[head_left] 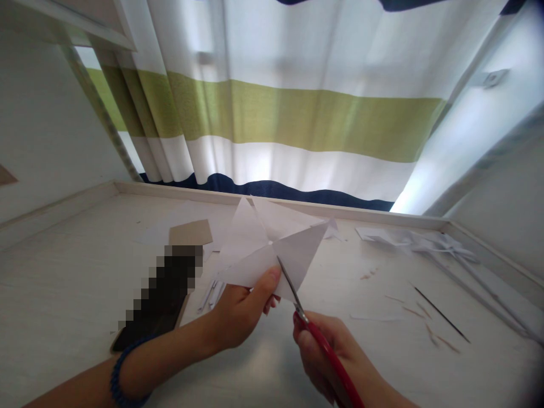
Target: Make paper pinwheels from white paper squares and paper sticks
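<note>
A sheet of white paper (246, 249), slit into pointed flaps around its middle, is raised above the table. My left hand (246, 309) pinches its near edge, thumb on top and fingers underneath. In my right hand (327, 351) is a pair of red-handled scissors (325, 343), gripped by the handles. The scissors' blades lie over the near right part of the paper, their tip close to its middle and beside my left thumb. How far the lower blade reaches under the paper is hidden.
A dark phone-like slab (159, 306), pixelated on top, lies left, with brown cardboard (191, 231) behind it. On the right are a thin black stick (442, 314), several wood slivers (425, 311) and white paper strips (459, 255). A striped curtain (272, 113) hangs behind the table's raised edge.
</note>
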Demonstrator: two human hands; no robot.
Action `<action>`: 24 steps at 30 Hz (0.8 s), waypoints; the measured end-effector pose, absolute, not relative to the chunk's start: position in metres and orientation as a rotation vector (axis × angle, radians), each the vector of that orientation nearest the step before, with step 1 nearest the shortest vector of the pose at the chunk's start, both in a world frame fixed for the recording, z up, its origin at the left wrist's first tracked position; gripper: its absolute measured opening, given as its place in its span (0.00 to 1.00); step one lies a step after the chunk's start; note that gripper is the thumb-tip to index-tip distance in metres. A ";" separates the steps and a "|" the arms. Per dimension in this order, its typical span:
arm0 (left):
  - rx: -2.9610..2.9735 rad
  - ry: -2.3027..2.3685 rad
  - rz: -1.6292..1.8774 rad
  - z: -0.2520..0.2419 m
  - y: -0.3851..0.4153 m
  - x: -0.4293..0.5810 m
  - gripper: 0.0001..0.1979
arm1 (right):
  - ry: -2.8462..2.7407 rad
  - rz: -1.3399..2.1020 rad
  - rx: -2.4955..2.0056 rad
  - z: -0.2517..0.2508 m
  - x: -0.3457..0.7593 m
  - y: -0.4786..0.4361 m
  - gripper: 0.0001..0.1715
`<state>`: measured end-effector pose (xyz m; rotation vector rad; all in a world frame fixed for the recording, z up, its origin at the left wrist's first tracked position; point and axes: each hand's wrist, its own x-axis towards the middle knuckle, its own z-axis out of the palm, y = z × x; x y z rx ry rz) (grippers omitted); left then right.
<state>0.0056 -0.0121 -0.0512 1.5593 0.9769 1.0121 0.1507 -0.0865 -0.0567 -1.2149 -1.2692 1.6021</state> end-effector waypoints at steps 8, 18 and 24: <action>1.538 0.965 0.995 -0.053 -0.012 0.004 0.20 | -1.266 1.597 -1.232 -0.060 0.152 -0.087 0.21; 1.540 0.956 0.986 -0.051 -0.012 0.004 0.20 | -1.283 1.593 -1.212 -0.060 0.152 -0.086 0.21; 1.532 0.951 0.995 -0.054 -0.011 0.004 0.20 | -1.308 1.577 -1.239 -0.062 0.153 -0.087 0.21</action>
